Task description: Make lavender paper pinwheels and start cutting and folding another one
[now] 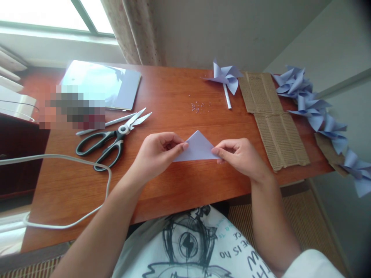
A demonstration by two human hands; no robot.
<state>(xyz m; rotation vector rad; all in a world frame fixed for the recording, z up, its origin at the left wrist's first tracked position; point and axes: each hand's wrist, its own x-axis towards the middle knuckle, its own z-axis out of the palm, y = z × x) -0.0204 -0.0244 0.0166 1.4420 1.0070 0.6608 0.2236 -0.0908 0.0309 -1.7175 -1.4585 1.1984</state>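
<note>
Head view shows both hands at the near middle of the table (174,185), each pinching one end of a folded triangle of pale lilac paper (197,148). The left hand (158,152) is curled, thumb and fingers closed on the paper's left corner. The right hand (240,154) is likewise closed, its fingertips nipping the right corner. The paper lies flat on the wood between them, its peak pointing away from the person.

Left of the left hand, black-handled scissors (111,141) lie with blades partly open, and a thin white stick (106,124) lies just behind them. A white cable (72,162) loops across the table's left part, passing near the scissor handles. Further back on the left is a stack of lilac sheets (116,87).

Behind the hands, small paper specks (198,107) dot the wood. A finished pinwheel (226,77) on a white stick lies at the far edge. To the right, corrugated cardboard (272,119) lies on the table, and a row of more pinwheels (315,108) runs along the right edge.
</note>
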